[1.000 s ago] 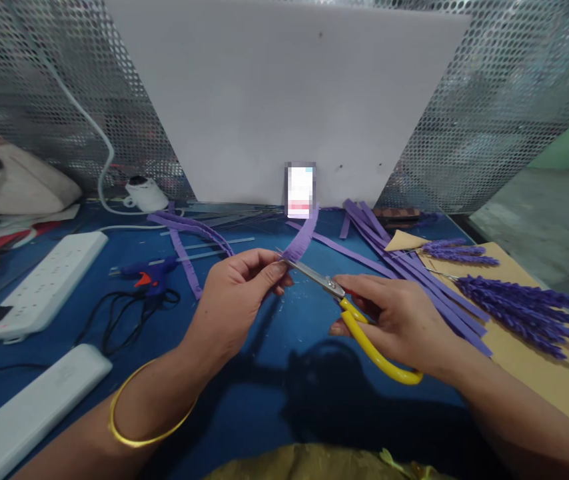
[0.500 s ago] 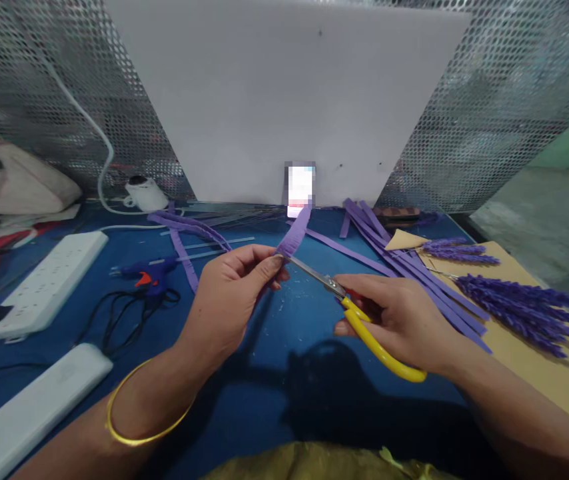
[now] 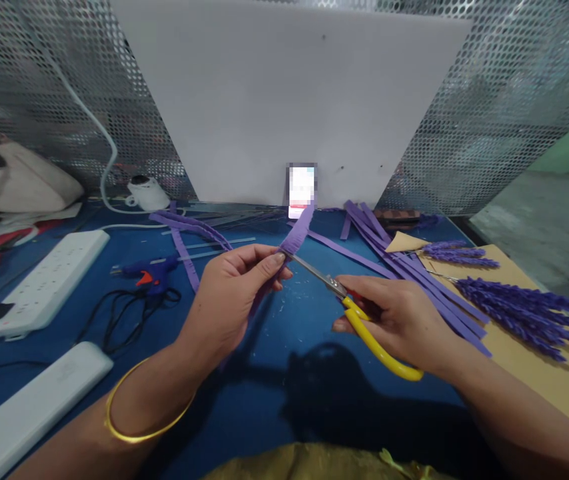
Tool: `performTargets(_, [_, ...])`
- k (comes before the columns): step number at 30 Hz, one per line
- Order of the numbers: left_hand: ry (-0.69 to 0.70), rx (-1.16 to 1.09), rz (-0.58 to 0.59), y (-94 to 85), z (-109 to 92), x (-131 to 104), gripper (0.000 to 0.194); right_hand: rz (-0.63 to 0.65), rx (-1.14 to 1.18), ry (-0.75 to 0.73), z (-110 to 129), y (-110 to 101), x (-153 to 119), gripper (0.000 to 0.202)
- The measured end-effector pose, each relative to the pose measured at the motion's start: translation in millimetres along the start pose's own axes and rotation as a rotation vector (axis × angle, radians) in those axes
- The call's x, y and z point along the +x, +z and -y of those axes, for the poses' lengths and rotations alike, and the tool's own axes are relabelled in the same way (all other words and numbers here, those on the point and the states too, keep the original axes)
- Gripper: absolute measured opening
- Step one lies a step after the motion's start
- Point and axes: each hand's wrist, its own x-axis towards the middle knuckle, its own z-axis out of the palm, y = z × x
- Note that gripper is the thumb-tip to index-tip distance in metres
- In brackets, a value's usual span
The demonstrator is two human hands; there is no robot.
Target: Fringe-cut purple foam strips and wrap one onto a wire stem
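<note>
Over blue tabletop (image 3: 309,320), left hand's (image 3: 227,287) pinch on fringed purple strip (image 3: 298,232), right hand's (image 3: 394,317) grip on metal scissors (image 3: 333,284)

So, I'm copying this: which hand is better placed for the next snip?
Probably the right hand: it holds the yellow-handled scissors, blades at the purple strip, while the left hand pinches that strip.

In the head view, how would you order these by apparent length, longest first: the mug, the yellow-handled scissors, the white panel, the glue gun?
1. White panel
2. Yellow-handled scissors, partly covered by the right hand
3. Glue gun
4. Mug

Nearness may enlarge the scissors.
</note>
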Motion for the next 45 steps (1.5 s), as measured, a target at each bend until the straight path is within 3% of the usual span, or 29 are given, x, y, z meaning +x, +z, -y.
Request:
performTargets(25, [-0.074, -0.044, -0.016, 1.5, -6, -1, 0.017, 0.050, 0.054, 0.047, 2, 2, 0, 0.035])
performTargets(33, [-0.163, -0.083, 0.016, -1.9, -11, 1, 0.020, 0.201, 0.367, 0.196, -3, 1, -2, 0.032])
performTargets(40, [-0.243, -0.098, 0.084, -5.9, -11, 4, 0.017, 0.314, 0.764, 0.261, 3, -8, 7, 0.043])
performTargets(45, [-0.262, -0.108, 0.078, -3.5, -8, 4, 0.019, 0.286, 0.738, 0.281, 0, -7, 8, 0.037])
